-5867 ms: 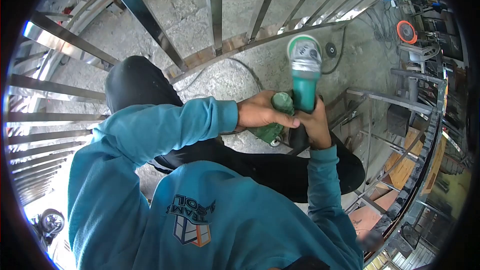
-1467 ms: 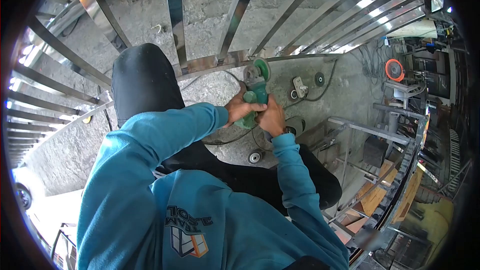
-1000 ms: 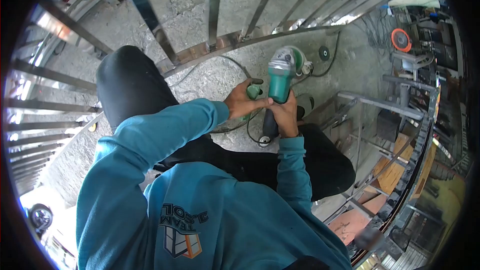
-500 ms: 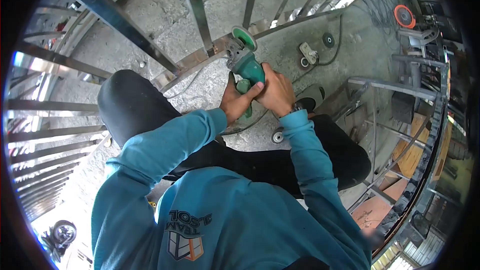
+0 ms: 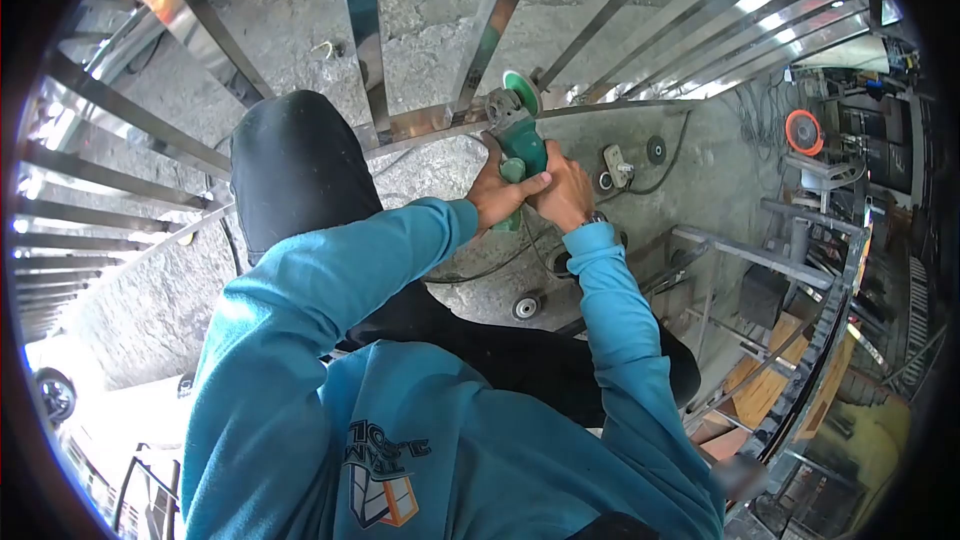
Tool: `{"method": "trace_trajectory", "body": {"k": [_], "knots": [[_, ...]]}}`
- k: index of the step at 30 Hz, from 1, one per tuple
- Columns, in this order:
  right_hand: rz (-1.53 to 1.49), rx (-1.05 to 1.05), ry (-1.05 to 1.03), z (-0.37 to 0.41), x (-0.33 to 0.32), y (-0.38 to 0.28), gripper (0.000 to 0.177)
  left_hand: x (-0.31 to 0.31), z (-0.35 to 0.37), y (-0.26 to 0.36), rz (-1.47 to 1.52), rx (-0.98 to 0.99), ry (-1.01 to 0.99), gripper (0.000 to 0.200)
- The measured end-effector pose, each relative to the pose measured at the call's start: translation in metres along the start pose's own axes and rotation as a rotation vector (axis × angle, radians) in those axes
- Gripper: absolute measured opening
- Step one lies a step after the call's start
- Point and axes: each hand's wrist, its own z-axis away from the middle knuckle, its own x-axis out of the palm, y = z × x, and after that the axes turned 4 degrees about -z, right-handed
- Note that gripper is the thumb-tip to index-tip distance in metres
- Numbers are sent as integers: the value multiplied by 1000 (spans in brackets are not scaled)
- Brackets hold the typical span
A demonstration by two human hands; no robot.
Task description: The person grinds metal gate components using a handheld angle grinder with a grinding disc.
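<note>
"Head view: where is the angle grinder [image 5: 519, 140]?"

"Up ahead of the person's body, its green disc [image 5: 521, 92] close by the bottom rail [image 5: 425, 122] of a frame with shiny metal bars [image 5: 361, 30]. I can't tell whether disc and rail touch."

"And the hands?"

"Both closed. The right hand [image 5: 566, 190] grips the green body of the grinder, with a wristwatch [image 5: 596, 219] just below it. The left hand [image 5: 500, 192] is wrapped around a green piece [image 5: 513, 170] whose rounded end shows; its thumb reaches across to the grinder, near the right hand's fingers."

"Is that piece part of the grinder?"

"Can't tell; the fingers cover the join."

"What lies about them?"

"On the concrete floor [image 5: 440, 175], a pale power socket [image 5: 616, 166] and a black disc [image 5: 656, 149] sit to the right, near a dark cable [image 5: 672, 172]. A small round wheel [image 5: 527, 307] lies nearer the body. Farther right there's an orange-rimmed round object [image 5: 803, 132]."
</note>
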Motion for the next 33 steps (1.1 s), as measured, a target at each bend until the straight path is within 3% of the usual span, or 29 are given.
{"method": "trace_trajectory", "body": {"k": [11,13,16,19,27,29,31,33], "knots": [[-18,3,0,-7,6,-1,54,-11,8,17,99,33,-68,115],[-4,46,-25,-9,8,1,65,-11,4,13,94,30,-91,117],[-11,49,-29,-9,9,5,68,-7,4,12,101,47,-49,119],[9,29,-15,-6,5,-1,58,-9,9,20,54,53,-33,121],[8,24,-25,-11,9,1,61,-14,9,25,95,44,-109,134],[2,23,-31,-11,11,4,61,-12,10,24,85,44,-85,134],[7,52,-46,-12,13,7,73,-11,12,26,75,44,-62,133],[-4,43,-34,-12,14,8,72,-10,14,27,145,60,-43,119]]}}
